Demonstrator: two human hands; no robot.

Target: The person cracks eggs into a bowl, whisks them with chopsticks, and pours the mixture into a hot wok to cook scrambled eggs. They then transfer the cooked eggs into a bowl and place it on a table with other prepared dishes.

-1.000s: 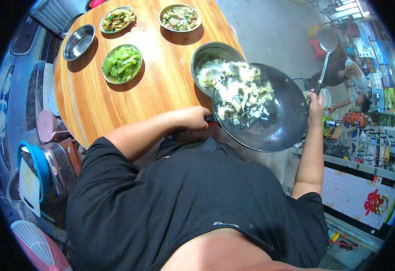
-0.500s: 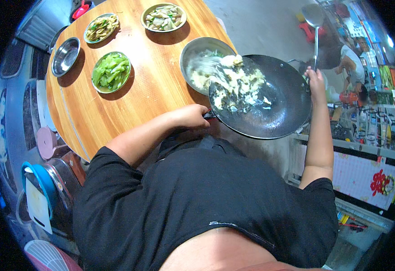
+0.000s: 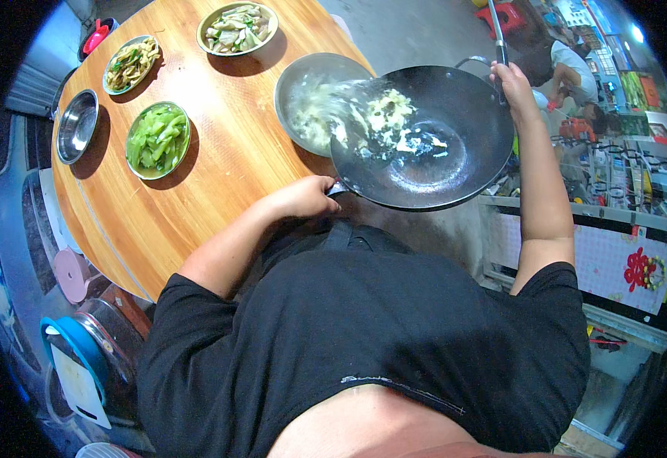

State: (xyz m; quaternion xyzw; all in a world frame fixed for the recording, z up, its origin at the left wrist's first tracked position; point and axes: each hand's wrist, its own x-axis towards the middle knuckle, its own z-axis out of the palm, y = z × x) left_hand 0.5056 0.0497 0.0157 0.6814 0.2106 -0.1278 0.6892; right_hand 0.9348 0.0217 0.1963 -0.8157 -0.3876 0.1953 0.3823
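Note:
A black wok (image 3: 455, 164) is tilted to the left, its lip over a metal bowl (image 3: 282, 111) on the table. Pale yellow, egg-like food (image 3: 390, 114) slides down the wok and blurs into the bowl; steam hazes it. My left hand (image 3: 310, 197) is closed round the wok's handle at its near left side. At the far right rim, my right hand (image 3: 510, 82) is closed on the spatula's handle (image 3: 499, 34) and lies against the wok's edge. The spatula sticks up and away; its blade is out of view. How the right fingers meet the wok is hidden.
On the round wooden table (image 3: 219, 145) stand a plate of green vegetables (image 3: 156, 140), two plates of cooked food (image 3: 132, 65) (image 3: 238, 29) and a steel bowl (image 3: 77, 126). A person (image 3: 574, 72) crouches at the far right. Purple stool (image 3: 74, 273) stands left.
The wok has shifted left and slightly away with both hands. More food has slid from it toward the bowl. The spatula has risen, its blade leaving view. The view has also shifted.

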